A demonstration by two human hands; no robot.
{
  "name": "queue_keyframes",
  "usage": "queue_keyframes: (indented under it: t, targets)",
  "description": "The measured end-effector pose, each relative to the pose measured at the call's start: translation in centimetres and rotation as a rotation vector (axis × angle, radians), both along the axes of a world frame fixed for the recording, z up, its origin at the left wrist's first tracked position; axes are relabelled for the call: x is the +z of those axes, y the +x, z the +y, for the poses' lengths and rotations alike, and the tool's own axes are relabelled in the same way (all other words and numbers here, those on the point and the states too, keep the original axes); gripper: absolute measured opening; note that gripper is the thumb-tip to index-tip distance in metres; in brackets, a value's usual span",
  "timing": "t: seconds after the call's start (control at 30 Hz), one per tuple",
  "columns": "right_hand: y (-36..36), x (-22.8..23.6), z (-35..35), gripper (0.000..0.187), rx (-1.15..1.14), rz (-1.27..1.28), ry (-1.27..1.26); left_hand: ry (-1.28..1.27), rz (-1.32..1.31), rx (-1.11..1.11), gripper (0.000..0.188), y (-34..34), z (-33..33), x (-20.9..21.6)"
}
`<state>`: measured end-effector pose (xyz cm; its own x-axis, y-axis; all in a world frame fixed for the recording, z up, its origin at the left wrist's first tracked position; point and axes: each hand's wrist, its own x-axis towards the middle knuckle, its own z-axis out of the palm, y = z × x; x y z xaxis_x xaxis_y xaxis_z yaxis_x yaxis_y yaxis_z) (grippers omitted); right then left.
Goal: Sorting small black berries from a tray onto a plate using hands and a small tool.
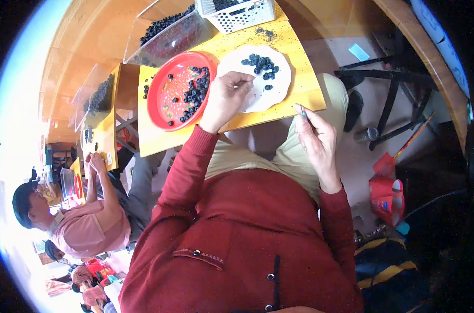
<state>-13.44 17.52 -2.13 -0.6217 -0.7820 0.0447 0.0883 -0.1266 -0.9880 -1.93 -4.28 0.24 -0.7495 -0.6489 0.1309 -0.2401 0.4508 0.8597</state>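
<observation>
My left hand is over the left edge of a white scalloped plate, its thumb and forefinger pinched together. What it pinches, if anything, is too small to make out. Small dark blue balls, like berries or beads, lie on the far part of that plate. Off the table's near right corner, my right hand pinches a thin small tool with a bit of teal on it. Left of my left hand, a red round tray holds many more dark balls, mostly on its right side.
At the back of the yellow table stand a clear bin of dark balls and a white perforated basket. Another person works at a table on the left. A red bag and black metal legs are at right.
</observation>
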Motion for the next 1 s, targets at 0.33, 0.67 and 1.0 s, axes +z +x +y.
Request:
queue_keyframes:
  t: [0.33, 0.67, 1.0]
  targets:
    - [0.4, 0.4, -0.5, 0.038, -0.026, 0.002, 0.014, -0.494, -0.096, -0.043, 0.017, -1.3, 0.3, -0.4]
    - [0.7, 0.2, -0.6, 0.036, -0.05, 0.046, 0.052, -0.575, -0.144, -0.134, 0.018, -1.2, -0.4, -0.3]
    - [1.3, 0.4, -1.8, 0.034, -0.042, 0.022, 0.045, -0.351, 0.052, -0.185, 0.019, 0.3, 0.2, 0.0]
